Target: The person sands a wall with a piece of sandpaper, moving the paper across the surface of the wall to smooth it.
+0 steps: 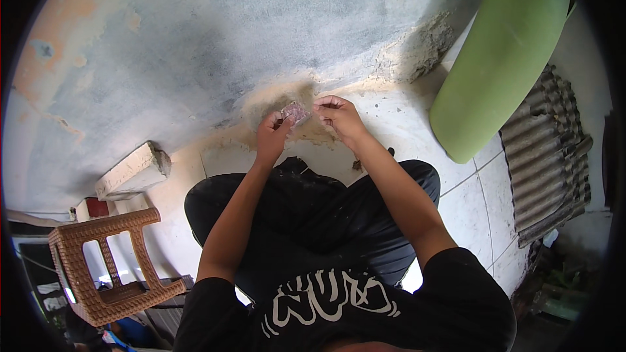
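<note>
Low in front of the wall, my left hand [272,133] grips a small flat pinkish-purple piece [297,111] between thumb and fingers. The piece looks speckled or crinkled, and its exact kind is unclear. Just to its right, my right hand [340,117] has thumb and fingertips drawn together in a pinch. A small gap separates those fingertips from the piece. Whatever the right fingers hold, if anything, is too small to make out. Behind both hands lies a worn brownish patch [277,101] at the foot of the wall.
A grey-blue wall [215,32] with peeling plaster rises ahead. To the left, a brown woven-pattern plastic stool [72,274] lies on its side near a pale block [134,171]. At right stand a long green panel [499,65] and stacked corrugated sheets [548,156] above white floor tiles [473,202].
</note>
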### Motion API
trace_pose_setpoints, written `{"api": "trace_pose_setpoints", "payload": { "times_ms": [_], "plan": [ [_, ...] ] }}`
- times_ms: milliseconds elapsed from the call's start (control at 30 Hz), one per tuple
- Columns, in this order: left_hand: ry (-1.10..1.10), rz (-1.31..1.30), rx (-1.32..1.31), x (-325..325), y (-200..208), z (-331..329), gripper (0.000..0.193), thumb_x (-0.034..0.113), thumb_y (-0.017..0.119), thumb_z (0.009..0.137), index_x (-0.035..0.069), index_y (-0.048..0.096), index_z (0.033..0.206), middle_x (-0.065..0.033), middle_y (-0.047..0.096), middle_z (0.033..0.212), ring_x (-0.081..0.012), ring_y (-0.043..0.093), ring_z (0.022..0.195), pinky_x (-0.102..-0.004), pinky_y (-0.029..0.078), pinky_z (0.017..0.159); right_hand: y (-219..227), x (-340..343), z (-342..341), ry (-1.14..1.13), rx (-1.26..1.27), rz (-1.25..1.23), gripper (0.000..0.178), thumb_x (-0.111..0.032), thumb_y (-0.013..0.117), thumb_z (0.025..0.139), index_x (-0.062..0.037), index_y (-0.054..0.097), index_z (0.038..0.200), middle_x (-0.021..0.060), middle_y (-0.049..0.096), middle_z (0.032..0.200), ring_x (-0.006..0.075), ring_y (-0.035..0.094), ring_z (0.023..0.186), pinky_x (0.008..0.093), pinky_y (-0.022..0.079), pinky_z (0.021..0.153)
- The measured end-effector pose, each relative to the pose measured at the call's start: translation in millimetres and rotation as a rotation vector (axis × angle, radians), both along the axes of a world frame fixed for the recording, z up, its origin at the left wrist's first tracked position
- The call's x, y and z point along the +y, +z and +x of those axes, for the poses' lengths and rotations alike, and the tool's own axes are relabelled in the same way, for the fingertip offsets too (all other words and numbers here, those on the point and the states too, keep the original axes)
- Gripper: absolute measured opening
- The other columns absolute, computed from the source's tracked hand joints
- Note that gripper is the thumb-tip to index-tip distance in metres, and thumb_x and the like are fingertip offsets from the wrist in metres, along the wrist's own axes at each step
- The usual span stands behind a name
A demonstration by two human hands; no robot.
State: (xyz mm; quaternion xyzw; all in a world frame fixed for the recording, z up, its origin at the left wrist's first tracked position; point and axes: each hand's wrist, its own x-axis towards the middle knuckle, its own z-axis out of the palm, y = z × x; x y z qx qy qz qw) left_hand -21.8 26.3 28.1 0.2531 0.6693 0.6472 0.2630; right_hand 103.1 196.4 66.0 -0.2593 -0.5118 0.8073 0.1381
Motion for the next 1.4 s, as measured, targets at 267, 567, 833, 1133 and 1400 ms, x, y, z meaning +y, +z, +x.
{"api": "trace_pose_setpoints", "payload": {
  "times_ms": [267,567,833,1133,1400],
  "plan": [
    [0.020,0.042,-0.004,-0.4,3.4,2.8,0.021,0.019,0.068,0.094,0.006,0.060,0.079,0.0009,0.061,0.072,-0.0067,0.058,0.064,-0.0235,0.043,0.057,-2.9,9.0,5.5,-0.035,0.134,-0.417,0.017,-0.009,0.070,0.093,-0.0073,0.066,0.109,0.0025,0.070,0.099,0.0106,0.063,0.079,0.0295,0.053,0.076],
    [0.016,0.107,0.060,-5.5,13.5,3.1,0.017,0.009,0.066,0.094,0.007,0.056,0.081,0.0022,0.057,0.074,-0.0051,0.052,0.065,-0.0246,0.044,0.060,11.7,3.4,10.0,0.099,0.247,-0.466,0.026,-0.003,0.066,0.093,-0.0056,0.063,0.118,0.0057,0.070,0.105,0.0127,0.065,0.083,0.0322,0.053,0.080],
    [0.026,0.107,0.547,-12.3,60.7,21.7,0.019,0.009,0.074,0.086,0.003,0.057,0.081,-0.0066,0.060,0.072,-0.0158,0.056,0.064,-0.0291,0.045,0.062,38.9,-12.3,15.5,0.175,0.396,-0.430,0.029,0.000,0.063,0.093,-0.0034,0.062,0.122,0.0040,0.065,0.094,0.0140,0.064,0.083,0.0330,0.052,0.081],
    [0.066,0.138,1.020,-27.6,110.8,34.8,0.025,0.014,0.081,0.078,0.003,0.071,0.099,-0.0092,0.067,0.086,-0.0290,0.065,0.080,-0.0366,0.052,0.069,56.5,-33.5,20.9,0.356,0.621,-0.376,0.027,-0.001,0.060,0.097,-0.0019,0.062,0.124,0.0059,0.064,0.097,0.0154,0.062,0.086,0.0338,0.051,0.084],
    [0.091,0.140,0.727,-30.3,109.6,39.3,0.021,0.009,0.077,0.083,0.002,0.073,0.102,-0.0101,0.070,0.090,-0.0230,0.066,0.081,-0.0340,0.052,0.072,67.1,-47.1,21.7,0.231,0.399,0.194,0.023,-0.001,0.065,0.095,-0.0014,0.063,0.118,0.0032,0.064,0.097,0.0100,0.062,0.084,0.0258,0.051,0.076]
  ]
}}
